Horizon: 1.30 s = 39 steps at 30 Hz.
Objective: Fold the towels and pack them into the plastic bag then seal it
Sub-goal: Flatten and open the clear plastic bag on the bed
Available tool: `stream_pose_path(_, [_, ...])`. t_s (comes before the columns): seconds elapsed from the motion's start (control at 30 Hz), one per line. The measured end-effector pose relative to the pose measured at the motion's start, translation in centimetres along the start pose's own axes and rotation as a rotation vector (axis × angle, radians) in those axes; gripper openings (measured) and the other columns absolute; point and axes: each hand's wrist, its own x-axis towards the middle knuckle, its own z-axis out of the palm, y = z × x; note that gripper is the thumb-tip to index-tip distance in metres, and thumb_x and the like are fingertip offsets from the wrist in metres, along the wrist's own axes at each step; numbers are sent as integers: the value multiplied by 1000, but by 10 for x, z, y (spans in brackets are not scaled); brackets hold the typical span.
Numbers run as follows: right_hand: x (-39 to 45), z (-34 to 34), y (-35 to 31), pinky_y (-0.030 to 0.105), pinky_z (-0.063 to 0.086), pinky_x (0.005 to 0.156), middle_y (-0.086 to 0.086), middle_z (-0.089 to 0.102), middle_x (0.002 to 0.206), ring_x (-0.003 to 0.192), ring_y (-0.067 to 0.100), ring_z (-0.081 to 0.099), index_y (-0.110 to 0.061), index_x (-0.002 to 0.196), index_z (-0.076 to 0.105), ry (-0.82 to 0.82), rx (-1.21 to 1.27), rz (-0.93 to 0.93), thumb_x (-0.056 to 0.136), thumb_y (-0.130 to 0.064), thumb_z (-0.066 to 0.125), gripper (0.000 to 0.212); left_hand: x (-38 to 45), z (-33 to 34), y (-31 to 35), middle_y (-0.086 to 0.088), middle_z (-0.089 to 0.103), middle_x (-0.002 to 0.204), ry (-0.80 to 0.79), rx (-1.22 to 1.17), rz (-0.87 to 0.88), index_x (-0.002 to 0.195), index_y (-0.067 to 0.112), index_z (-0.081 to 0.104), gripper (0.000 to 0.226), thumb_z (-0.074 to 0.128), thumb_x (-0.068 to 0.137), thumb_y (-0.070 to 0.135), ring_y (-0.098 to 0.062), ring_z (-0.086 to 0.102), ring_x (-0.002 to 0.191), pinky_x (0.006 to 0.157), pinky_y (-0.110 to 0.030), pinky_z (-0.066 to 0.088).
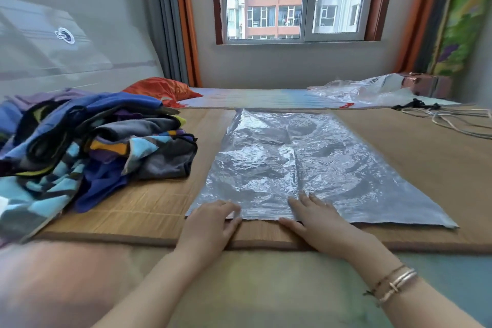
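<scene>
The clear plastic bag [306,165] lay flat and crinkled on the bamboo mat [149,202], with my left hand [210,224] and right hand [316,217] resting on its near edge, fingers straight, slightly spread, gripping nothing. I judged the film light, limp and slippery, best pinched at the near mouth edge. The heap of towels [87,141] lay unfolded just left of it, soft and floppy; corners looked the best hold.
</scene>
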Motion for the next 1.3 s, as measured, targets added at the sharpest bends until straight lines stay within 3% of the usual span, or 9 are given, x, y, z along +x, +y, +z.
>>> stream_pose_path(0.27, [-32, 24, -8, 49, 14, 118, 9, 15, 160, 148, 28, 11, -25, 151, 22, 151, 38, -7, 98, -57, 23, 62, -28, 4, -3, 12, 63, 125, 20, -183, -72, 113, 33, 68, 26, 59, 91, 43, -10, 58, 113, 98, -30, 42])
stream_pose_path(0.4, [-46, 25, -10, 48, 18, 117, 11, 18, 159, 148, 29, 12, -25, 149, 26, 157, 31, -21, 99, -55, 24, 59, -39, 7, -2, 8, 65, 124, 55, -220, -60, 111, 32, 71, 27, 61, 89, 45, -12, 57, 118, 101, -34, 41])
stream_pose_path(0.63, [-47, 6, -9, 52, 23, 114, 13, 41, 147, 143, 33, 24, -23, 135, 47, 78, 154, -21, 100, -50, 34, 46, -18, -21, 15, 9, 64, 125, -101, 28, -26, 117, 32, 68, 31, 58, 91, 46, -13, 56, 118, 98, -28, 43])
stream_pose_path(0.77, [-40, 4, -6, 54, 22, 115, -5, 23, 158, 147, 25, 17, -43, 135, 48, 113, 225, -119, 100, -47, 38, 37, -17, -19, 16, 10, 65, 123, -74, 148, 44, 116, 38, 67, 28, 54, 93, 47, -15, 57, 115, 93, -29, 45])
stream_pose_path(0.87, [-33, -1, -2, 47, 6, 120, -17, 29, 154, 148, 11, 3, -40, 129, 57, 165, 217, -211, 100, -38, 42, 32, -15, -18, 11, 14, 66, 119, -58, 64, 42, 111, 40, 69, 27, 57, 89, 51, -12, 59, 111, 91, -30, 47])
stream_pose_path(0.93, [-30, -4, 3, 36, 10, 120, -17, 36, 150, 146, 4, 12, -38, 129, 58, 160, 184, -269, 98, -40, 48, 33, -12, -17, 5, 16, 68, 113, -78, -4, 41, 107, 41, 70, 27, 62, 84, 54, -8, 60, 103, 87, -29, 48])
stream_pose_path(1.07, [-27, -11, 3, 27, 35, 108, -23, 44, 143, 130, 0, 44, -41, 123, 63, 202, 180, -293, 89, -50, 59, 36, -6, -20, 0, 17, 64, 95, -95, -30, 92, 103, 41, 72, 29, 64, 80, 58, 0, 52, 82, 64, -15, 36])
stream_pose_path(1.3, [-34, -15, -3, 35, 52, 82, -14, 71, 101, 91, 5, 65, -34, 92, 75, 244, 201, -324, 84, -37, 68, 10, -10, -29, 5, 12, 58, 92, -162, 27, 209, 106, 42, 72, 27, 57, 87, 55, -3, 53, 80, 60, -15, 33])
